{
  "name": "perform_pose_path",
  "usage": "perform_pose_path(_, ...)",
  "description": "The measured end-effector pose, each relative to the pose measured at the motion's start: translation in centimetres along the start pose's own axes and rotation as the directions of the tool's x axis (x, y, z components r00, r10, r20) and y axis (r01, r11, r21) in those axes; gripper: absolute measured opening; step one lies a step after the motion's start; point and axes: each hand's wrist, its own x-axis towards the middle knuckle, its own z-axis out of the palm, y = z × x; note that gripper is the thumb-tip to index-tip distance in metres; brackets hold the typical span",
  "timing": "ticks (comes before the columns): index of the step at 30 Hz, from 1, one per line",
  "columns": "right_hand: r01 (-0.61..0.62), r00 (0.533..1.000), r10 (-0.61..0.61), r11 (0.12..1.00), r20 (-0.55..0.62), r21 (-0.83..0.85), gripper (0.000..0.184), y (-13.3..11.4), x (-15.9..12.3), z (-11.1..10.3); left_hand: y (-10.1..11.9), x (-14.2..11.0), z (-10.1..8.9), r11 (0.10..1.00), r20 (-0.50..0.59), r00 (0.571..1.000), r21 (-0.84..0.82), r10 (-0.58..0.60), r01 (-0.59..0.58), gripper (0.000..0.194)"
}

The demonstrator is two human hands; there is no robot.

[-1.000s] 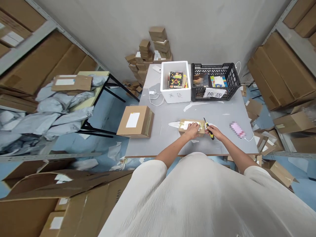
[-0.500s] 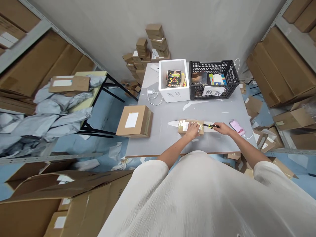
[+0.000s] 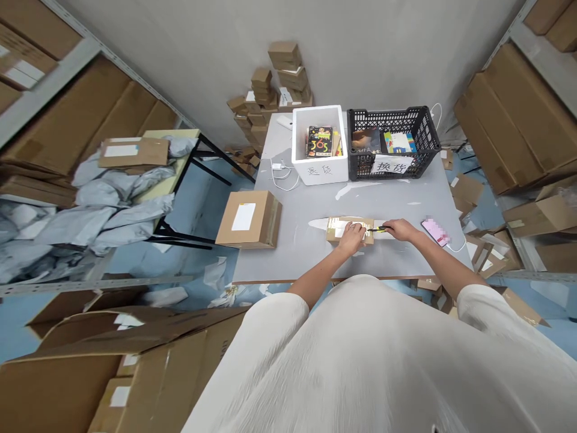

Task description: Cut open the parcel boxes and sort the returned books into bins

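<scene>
Taped carton point(image 3: 337, 231), knife point(image 3: 379, 228) at right end

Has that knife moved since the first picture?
Yes. Judged against the black crate, the knife has swung from pointing toward it to pointing left, its tip at the right end of the small box.

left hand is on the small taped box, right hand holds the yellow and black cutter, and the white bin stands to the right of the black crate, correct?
Not quite: the head view shows the white bin to the left of the black crate. The left hand is on the small taped box, and the right hand holds the yellow and black cutter.
</scene>
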Motion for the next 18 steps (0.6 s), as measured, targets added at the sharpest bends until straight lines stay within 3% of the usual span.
perform_pose_path(7, -0.179, 0.951, 0.11, 0.958, 0.289, 0.225, 0.035, 0.4, -1.0, 0.0, -0.1, -0.1, -0.1, 1.0, -0.003, 1.0, -0.01, 0.002, -0.002, 0.053)
perform_pose_path(14, -0.269, 0.937, 0.158, 0.896, 0.311, 0.354, 0.034, 1.2, -2.8, 0.3, -0.5, 0.2, -0.1, 1.0, 0.005, 1.0, 0.004, 0.008, -0.008, 0.052)
perform_pose_path(18, -0.295, 0.947, 0.212, 0.869, 0.241, 0.398, 0.039, 1.5, -4.3, 0.2, -0.7, 0.1, -0.6, 0.999, 0.003, 1.0, -0.034, 0.013, -0.012, 0.055)
